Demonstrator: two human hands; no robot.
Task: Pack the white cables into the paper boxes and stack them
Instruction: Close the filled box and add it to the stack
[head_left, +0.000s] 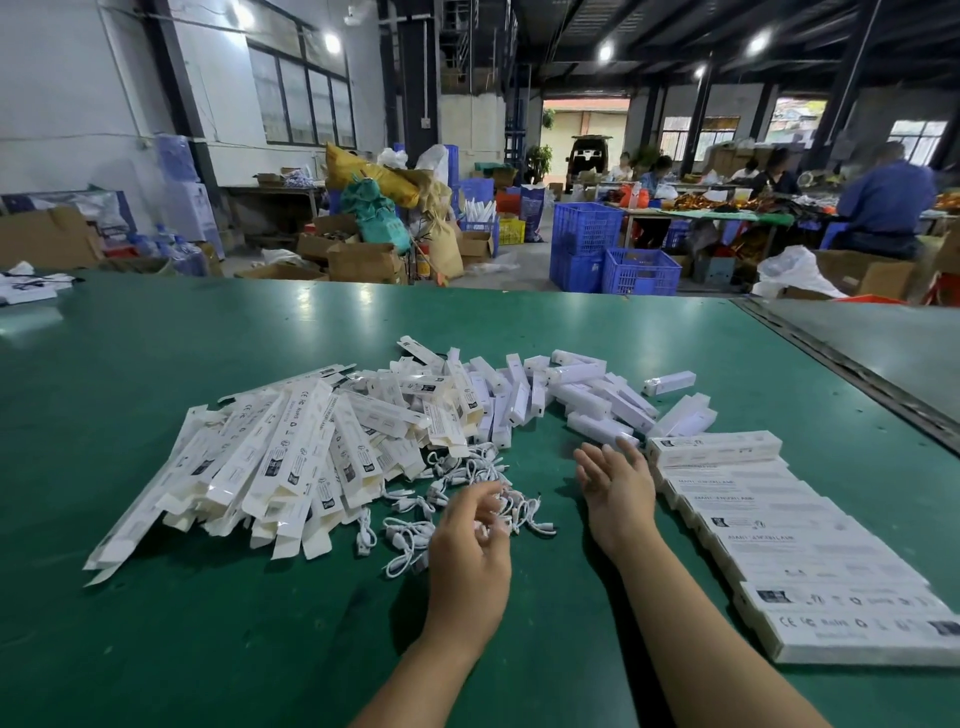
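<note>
flat paper boxes (291, 467) heaped at left of desk (208, 649): dozens, overlapped, no exact count. white cables (410, 535) tangled mid-desk, roughly fifteen to twenty. left hand (467, 551) had fingers curled into them; a grip on one could not be confirmed. judged best to pinch a single coil at its middle and lift clear of neighbours. right hand (618, 493) relaxed, wide, empty. packed boxes (779, 535) rowed at right, about nine.
</note>
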